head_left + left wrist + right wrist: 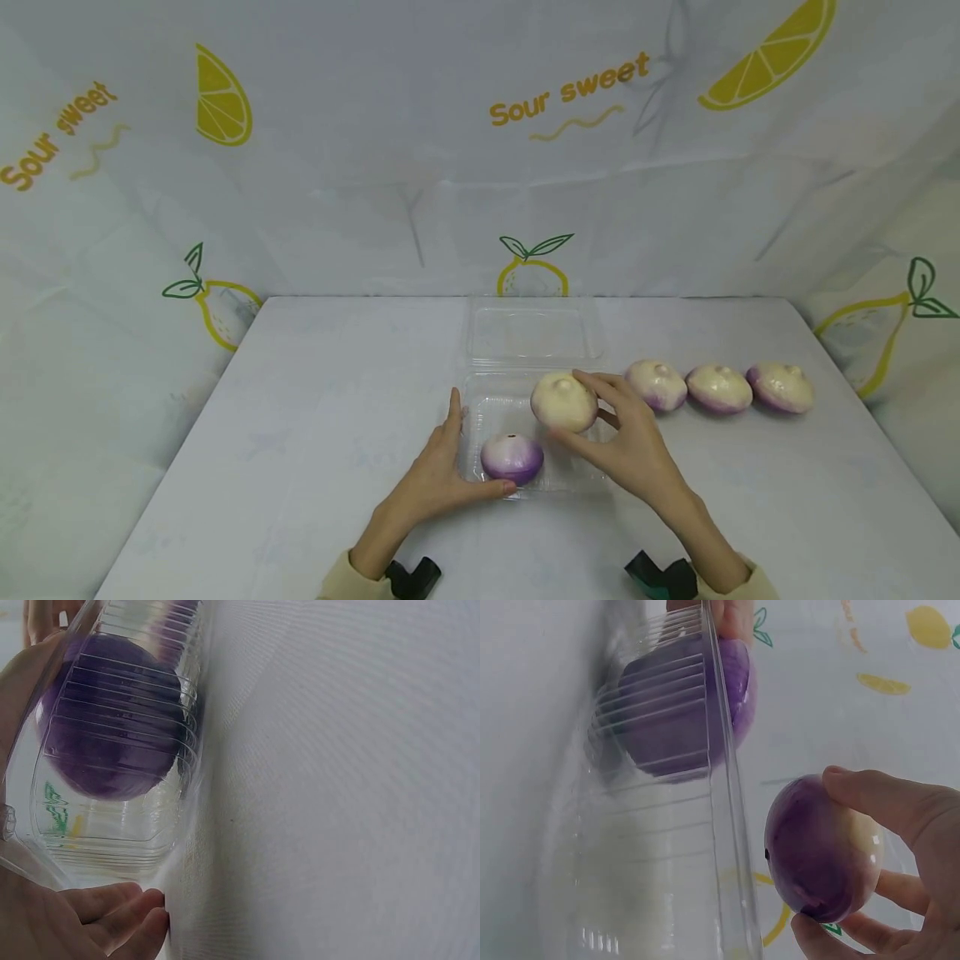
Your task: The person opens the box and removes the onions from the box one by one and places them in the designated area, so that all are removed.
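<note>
My right hand (pixel 632 433) holds an onion (pixel 564 402), pale on top and purple below, between thumb and fingers over a clear plastic box. In the right wrist view this onion (pixel 821 847) hangs beside the box's rim. Another purple-and-white onion (pixel 512 459) lies in the front left part of the clear plastic box (pixel 577 482). At the box's left side is my left hand (pixel 437 471), its thumb stretched along the front edge beside that onion and its fingers along the left wall. The left wrist view shows the onion (pixel 112 716) through the ribbed wall.
The box's clear lid (pixel 535 333) lies folded back behind it. Three more onions, a left one (pixel 656 386), a middle one (pixel 718 389) and a right one (pixel 780 387), stand in a row on the white table (pixel 300 400). A lemon-printed cloth (pixel 360 167) hangs behind.
</note>
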Motion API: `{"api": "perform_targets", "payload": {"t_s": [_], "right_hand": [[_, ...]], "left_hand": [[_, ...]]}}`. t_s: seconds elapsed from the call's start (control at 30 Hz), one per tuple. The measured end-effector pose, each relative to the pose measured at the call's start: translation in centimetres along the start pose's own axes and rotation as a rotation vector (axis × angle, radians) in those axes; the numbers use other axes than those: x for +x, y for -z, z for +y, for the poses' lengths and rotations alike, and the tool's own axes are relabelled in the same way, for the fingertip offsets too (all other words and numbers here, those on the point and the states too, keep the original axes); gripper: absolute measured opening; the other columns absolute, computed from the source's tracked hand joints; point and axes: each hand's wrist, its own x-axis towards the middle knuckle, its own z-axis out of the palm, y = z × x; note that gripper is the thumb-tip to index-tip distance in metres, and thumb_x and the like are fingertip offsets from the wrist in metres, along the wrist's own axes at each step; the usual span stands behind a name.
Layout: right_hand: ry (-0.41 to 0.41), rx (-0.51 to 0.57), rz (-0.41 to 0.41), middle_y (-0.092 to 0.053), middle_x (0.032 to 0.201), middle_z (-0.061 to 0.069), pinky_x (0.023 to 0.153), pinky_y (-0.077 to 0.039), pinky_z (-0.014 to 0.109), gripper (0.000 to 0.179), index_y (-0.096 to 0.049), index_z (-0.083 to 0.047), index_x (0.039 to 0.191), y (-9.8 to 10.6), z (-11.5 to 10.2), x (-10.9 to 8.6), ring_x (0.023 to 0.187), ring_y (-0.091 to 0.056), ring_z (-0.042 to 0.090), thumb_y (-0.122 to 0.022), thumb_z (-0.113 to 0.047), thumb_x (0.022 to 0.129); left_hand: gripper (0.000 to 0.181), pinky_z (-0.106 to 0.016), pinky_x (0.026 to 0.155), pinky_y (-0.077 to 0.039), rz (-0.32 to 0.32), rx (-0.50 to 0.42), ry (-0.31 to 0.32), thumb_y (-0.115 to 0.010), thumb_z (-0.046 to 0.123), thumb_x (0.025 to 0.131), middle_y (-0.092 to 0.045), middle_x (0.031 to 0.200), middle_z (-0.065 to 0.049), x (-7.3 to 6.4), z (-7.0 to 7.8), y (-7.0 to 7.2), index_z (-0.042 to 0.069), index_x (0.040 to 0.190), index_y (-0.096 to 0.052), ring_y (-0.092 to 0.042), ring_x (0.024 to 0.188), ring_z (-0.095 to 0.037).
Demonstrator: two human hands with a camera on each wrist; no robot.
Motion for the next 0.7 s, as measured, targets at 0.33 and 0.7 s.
{"api": "perform_targets", "payload": {"t_s": [0.33, 0.7], "right_hand": [[-0.009, -0.059, 0.04, -0.061, 0.13, 0.009, 0.094, -0.058, 0.023, 0.072, -0.058, -0.002, 0.14, 2.5, 0.6, -1.0, 0.116, -0.047, -0.011, -0.091, -0.017, 0.077], [-0.078, -0.137, 0.108, -0.052, 0.135, 0.018, 0.084, -0.046, -0.001, 0.075, -0.058, -0.001, 0.141, 5.3, 1.9, -2.8, 0.111, -0.042, -0.014, -0.092, -0.014, 0.075]], "left_hand": [[0.147, -0.062, 0.125, -0.025, -0.002, 0.002, 0.01, -0.09, 0.061, 0.066, -0.028, 0.167, -0.022, 0.0, -0.1, 0.0, 0.012, 0.165, 0.007, -0.021, 0.158, -0.039], [0.149, -0.061, 0.126, -0.023, -0.02, 0.005, 0.023, -0.09, 0.063, 0.065, -0.024, 0.169, -0.018, 0.0, 0.1, 0.1, 0.015, 0.165, 0.009, -0.017, 0.159, -0.036]]}}
